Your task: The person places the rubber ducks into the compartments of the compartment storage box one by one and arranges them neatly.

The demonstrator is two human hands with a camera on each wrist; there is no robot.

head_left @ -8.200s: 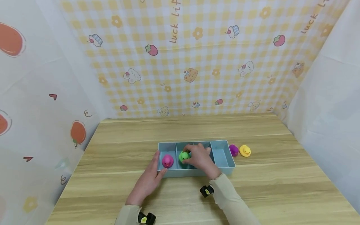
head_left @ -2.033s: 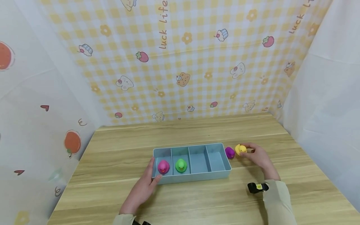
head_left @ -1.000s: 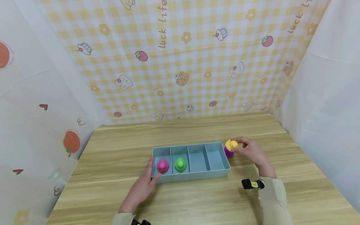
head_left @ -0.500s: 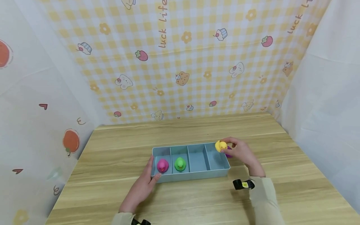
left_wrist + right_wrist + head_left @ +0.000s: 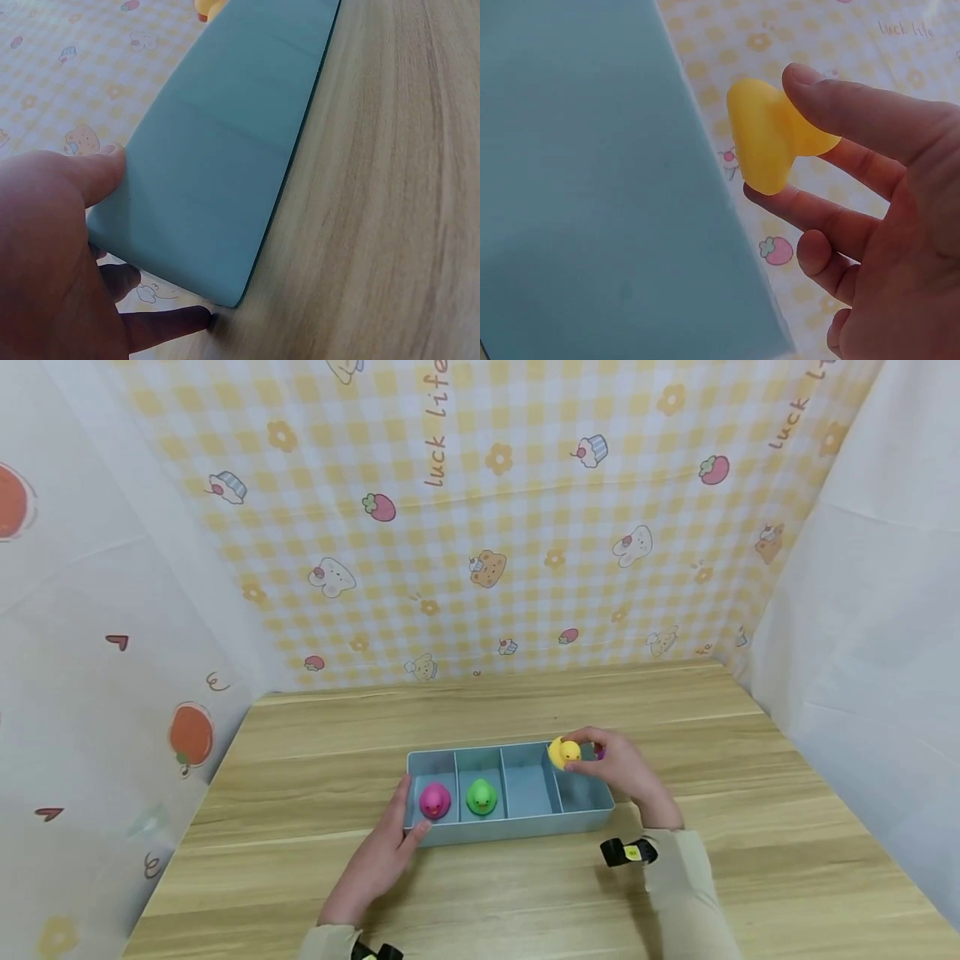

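A light-blue storage box (image 5: 517, 829) with several compartments in a row lies on the table. My left hand (image 5: 381, 850) holds its left end, thumb at the front rim and fingers along the end wall; in the left wrist view, the hand (image 5: 60, 247) is at the box's corner. Inside the leftmost compartment sits a pink rubber duck (image 5: 435, 801), and a green rubber duck (image 5: 482, 797) is in the one beside it. My right hand (image 5: 618, 770) pinches a yellow rubber duck (image 5: 562, 753) between thumb and fingers, above the divider of the two right compartments. The right wrist view shows this duck (image 5: 761, 135) raised above the rim.
Behind the right hand a purple rubber duck (image 5: 599, 751) is mostly hidden, at the box's right end. The wooden table (image 5: 480, 893) meets a checked cloth backdrop (image 5: 450, 527) behind, with white cloth walls (image 5: 847, 635) at both sides.
Since about two seconds ago, my right hand has lifted the yellow duck from the table and carried it left, past the purple duck, over the box. Earlier, it set the green duck down. My left hand stays put.
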